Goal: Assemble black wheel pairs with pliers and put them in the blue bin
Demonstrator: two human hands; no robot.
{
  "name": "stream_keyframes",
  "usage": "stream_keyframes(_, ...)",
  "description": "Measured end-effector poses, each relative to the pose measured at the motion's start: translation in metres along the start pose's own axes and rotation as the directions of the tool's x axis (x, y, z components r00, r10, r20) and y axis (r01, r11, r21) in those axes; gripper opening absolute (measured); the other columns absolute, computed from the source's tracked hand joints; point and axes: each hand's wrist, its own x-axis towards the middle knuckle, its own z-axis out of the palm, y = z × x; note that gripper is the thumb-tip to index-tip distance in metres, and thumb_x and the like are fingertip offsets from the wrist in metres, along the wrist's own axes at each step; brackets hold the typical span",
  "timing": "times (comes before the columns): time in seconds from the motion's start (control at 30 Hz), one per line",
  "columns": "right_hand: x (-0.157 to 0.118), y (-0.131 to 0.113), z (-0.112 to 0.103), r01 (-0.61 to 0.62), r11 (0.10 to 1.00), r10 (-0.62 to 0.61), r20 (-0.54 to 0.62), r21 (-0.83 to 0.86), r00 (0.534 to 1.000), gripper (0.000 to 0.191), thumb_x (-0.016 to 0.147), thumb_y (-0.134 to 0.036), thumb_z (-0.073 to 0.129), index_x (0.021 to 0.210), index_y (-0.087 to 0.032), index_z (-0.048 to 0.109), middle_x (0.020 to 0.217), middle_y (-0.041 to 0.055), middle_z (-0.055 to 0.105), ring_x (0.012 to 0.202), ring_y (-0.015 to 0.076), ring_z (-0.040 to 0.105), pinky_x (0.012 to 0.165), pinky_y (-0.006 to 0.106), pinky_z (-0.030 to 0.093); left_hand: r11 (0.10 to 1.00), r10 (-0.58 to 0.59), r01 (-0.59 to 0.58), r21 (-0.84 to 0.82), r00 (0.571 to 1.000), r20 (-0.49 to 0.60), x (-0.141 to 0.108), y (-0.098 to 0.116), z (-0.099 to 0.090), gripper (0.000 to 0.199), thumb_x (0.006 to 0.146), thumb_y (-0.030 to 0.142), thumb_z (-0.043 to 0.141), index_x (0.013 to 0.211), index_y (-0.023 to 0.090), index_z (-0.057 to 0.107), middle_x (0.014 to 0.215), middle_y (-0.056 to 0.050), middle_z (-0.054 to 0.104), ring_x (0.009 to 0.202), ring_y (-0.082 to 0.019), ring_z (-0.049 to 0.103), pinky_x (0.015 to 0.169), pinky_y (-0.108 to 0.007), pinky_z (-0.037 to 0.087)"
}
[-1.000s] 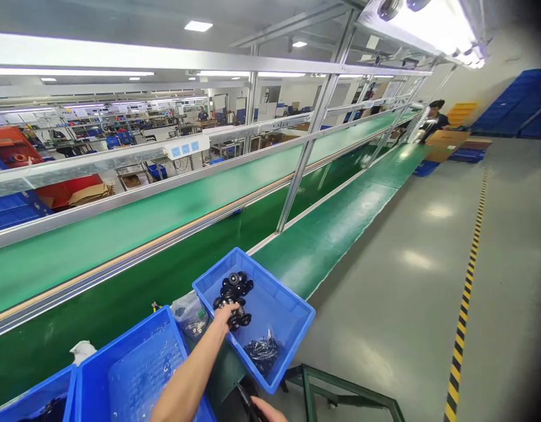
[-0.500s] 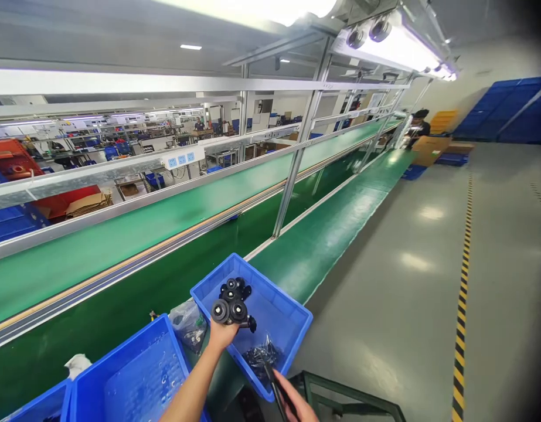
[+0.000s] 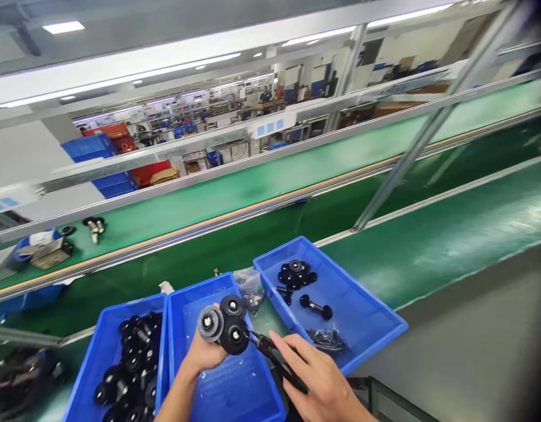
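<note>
Round-ended black parts (image 3: 230,330) were bunched in the left hand's (image 3: 203,354) grasp, above a blue bin (image 3: 235,390); the right hand (image 3: 325,378) gripped a plier-like tool (image 3: 269,348), tip at one part. Tool work seemed underway, calling for steady alignment.

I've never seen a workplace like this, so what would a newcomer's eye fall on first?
Probably the cluster of three dark discs in the left hand, above the middle blue bin, with black-handled pliers in the right hand at its edge. Next, the left blue bin, heaped with black parts. Beyond them, the long green belt runs across the view.
</note>
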Motion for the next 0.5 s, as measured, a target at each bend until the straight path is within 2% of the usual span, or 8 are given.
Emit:
stream_keyframes(0.1,0.012,-0.013,0.006,0.11,0.993,-0.115,0.12,0.048,0.986,0.083,0.081,-0.001,0.045,0.162,-0.017,0.036,0.115,0.013,0.064,0.098,0.0237,0.068,0.081,0.034,0.06,0.961,0.169,-0.183,0.209,0.982,0.085,-0.036,0.011,-0.034,0.041,0.069,0.024,0.077,0.104,0.022,0.055,0.099,-0.004,0.065,0.092,-0.023,0.059,0.098,-0.039,0.052)
stream_keyframes(0.2,0.021,-0.031,0.012,0.174,0.982,-0.187,0.222,0.074,0.957,0.085,0.076,-0.002,0.045,0.16,-0.016,0.038,0.115,0.0137,0.065,0.096,0.0252,0.067,0.077,0.035,0.059,0.935,0.241,-0.265,0.237,0.962,0.124,-0.062,0.009,-0.058,0.034,0.071,0.024,0.074,0.098,0.021,0.054,0.093,-0.003,0.064,0.085,-0.018,0.057,0.089,-0.034,0.053)
stream_keyframes(0.3,0.027,-0.049,0.021,0.211,0.973,-0.228,0.267,0.09,0.936,0.085,0.076,-0.002,0.045,0.159,-0.016,0.038,0.117,0.014,0.065,0.1,0.0257,0.067,0.079,0.035,0.059,0.931,0.268,-0.29,0.221,0.955,0.124,-0.081,0.0,-0.075,0.034,0.071,0.023,0.073,0.098,0.02,0.053,0.092,-0.002,0.065,0.082,-0.017,0.058,0.088,-0.033,0.054)
stream_keyframes(0.5,0.032,-0.072,0.038,0.217,0.972,-0.235,0.327,0.091,0.915,0.082,0.078,-0.002,0.045,0.159,-0.017,0.039,0.119,0.0144,0.066,0.102,0.0248,0.067,0.082,0.034,0.058,0.93,0.281,-0.301,0.211,0.952,0.121,-0.103,-0.011,-0.098,0.036,0.074,0.024,0.074,0.105,0.019,0.055,0.095,-0.003,0.068,0.087,-0.018,0.062,0.091,-0.033,0.055)
